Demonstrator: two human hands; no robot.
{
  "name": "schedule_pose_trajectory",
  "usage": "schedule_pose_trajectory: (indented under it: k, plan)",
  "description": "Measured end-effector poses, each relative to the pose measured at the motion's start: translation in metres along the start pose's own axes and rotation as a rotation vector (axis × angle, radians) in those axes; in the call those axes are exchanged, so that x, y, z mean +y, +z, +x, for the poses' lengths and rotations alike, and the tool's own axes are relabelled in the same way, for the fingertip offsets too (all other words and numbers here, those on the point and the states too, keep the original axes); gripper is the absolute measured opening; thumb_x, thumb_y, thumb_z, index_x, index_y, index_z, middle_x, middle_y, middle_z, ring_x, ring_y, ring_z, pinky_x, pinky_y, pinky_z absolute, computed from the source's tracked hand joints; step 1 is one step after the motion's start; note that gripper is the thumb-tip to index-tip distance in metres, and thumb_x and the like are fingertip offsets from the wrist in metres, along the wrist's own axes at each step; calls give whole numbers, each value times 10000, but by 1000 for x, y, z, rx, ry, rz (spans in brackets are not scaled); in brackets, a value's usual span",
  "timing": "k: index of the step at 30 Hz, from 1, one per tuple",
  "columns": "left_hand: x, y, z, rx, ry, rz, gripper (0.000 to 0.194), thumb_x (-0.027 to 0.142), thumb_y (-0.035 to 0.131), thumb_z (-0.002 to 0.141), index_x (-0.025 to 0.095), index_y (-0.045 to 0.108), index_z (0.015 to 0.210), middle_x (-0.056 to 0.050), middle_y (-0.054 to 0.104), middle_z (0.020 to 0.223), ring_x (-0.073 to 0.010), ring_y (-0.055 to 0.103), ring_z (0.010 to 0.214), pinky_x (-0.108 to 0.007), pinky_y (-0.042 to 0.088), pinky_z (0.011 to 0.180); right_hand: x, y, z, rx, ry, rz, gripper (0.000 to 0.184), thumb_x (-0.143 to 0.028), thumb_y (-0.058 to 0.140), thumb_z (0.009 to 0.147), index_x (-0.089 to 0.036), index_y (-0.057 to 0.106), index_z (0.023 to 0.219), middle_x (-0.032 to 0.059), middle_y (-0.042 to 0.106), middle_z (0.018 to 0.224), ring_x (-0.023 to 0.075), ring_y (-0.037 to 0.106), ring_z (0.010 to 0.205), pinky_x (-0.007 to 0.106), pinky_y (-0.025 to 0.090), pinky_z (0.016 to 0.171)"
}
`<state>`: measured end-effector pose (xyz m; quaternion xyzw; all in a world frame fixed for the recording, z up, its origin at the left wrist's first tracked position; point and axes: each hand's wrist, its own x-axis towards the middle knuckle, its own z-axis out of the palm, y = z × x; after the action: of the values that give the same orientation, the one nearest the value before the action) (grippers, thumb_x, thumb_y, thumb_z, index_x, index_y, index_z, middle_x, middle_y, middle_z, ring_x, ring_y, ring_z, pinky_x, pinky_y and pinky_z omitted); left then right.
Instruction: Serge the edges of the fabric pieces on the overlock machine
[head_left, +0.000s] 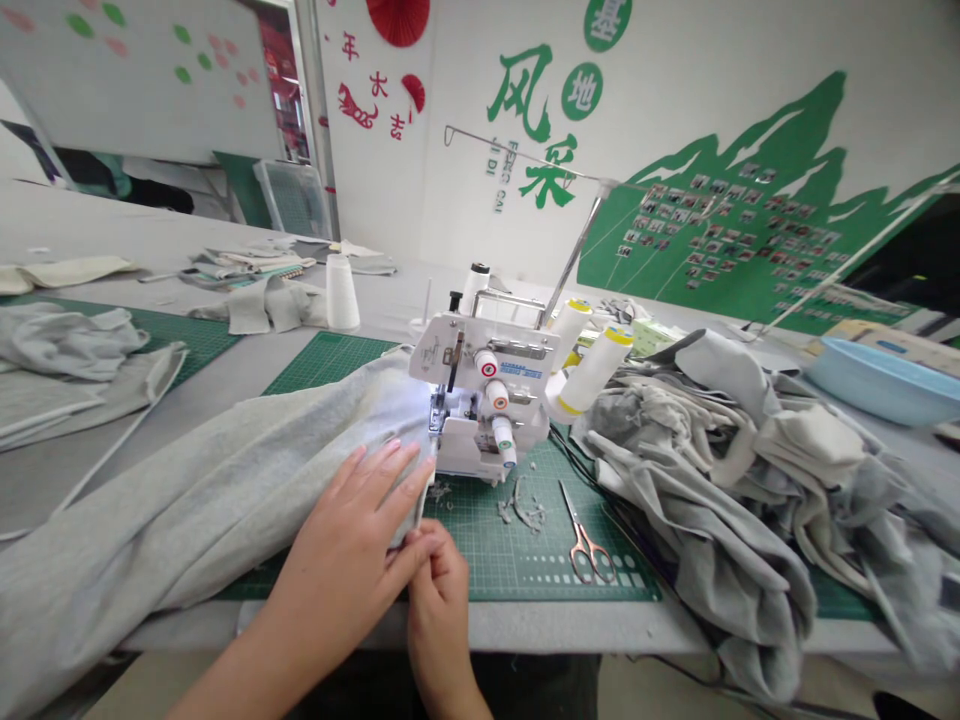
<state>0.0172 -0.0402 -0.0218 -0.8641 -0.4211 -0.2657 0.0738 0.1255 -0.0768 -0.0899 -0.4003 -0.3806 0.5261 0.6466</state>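
Note:
A long piece of grey fabric [247, 470] runs from the lower left up to the needle area of a white overlock sewing machine [487, 390], whose lamp lights the cloth. My left hand [352, 540] lies flat on the fabric just before the presser foot, fingers stretched out. Its thumb reaches down to my right hand [441, 605], which is closed in a pinch on the fabric's right edge. My right fingertips are partly hidden. Scissors [581, 540] with copper-coloured handles lie on the green cutting mat [480, 560], right of the machine, beside grey thread scraps [525, 508].
A large heap of grey fabric [705, 500] covers the table's right side, with a light blue basin [885, 380] behind it. Thread cones [596, 370] stand behind the machine, and a white cone [342, 292] to its left. More grey cloth [67, 370] lies at far left.

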Motion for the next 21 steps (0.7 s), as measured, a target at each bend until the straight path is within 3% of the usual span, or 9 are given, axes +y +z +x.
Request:
schedule_pose_trajectory:
  k: [16,21]
  plan:
    - [-7,3,10,3,19,23,533,327,599,904,207,528,1419,-110,524,1488,-322,475,1368,-537,318,1171,-5,5,11,26,-18,-35,340,-483,598,921,-204,553,732,-36,481,661,121,407,584,207,386,516]
    - [-9,-5,3,13,83,12,536,314,585,925,192,504,1441,-103,541,1478,-310,477,1374,-562,222,1216,-5,6,12,-12,-26,-91,353,-478,569,952,-195,563,742,-34,514,651,122,444,600,224,399,570]
